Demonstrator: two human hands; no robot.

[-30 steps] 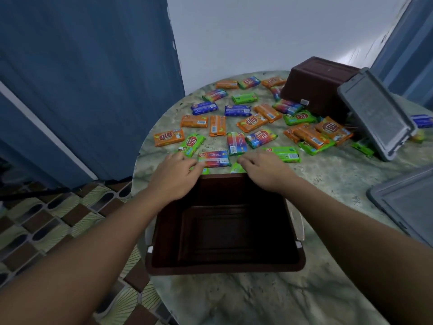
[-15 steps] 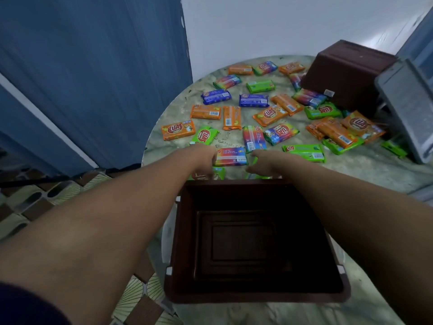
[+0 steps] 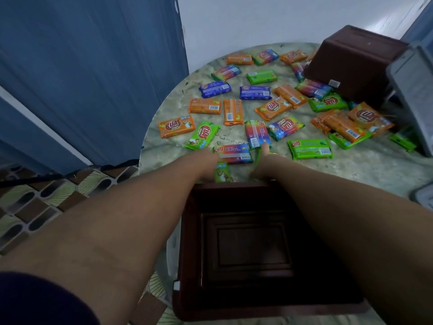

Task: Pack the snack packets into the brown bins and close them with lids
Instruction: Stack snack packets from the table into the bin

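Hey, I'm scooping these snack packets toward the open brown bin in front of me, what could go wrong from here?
1. The open brown bin sits at the table edge; pulling packets against it may shove it off.
2. The green packet under your left hand could slip between bin and table edge.
3. Your right hand covers few packets; some may scatter.

Your shot was pretty dim and soft overall; the open bin (image 3: pixel 246 249) sat in deep shadow, your forearms were blurry, and the wide lens bent the edges hard.
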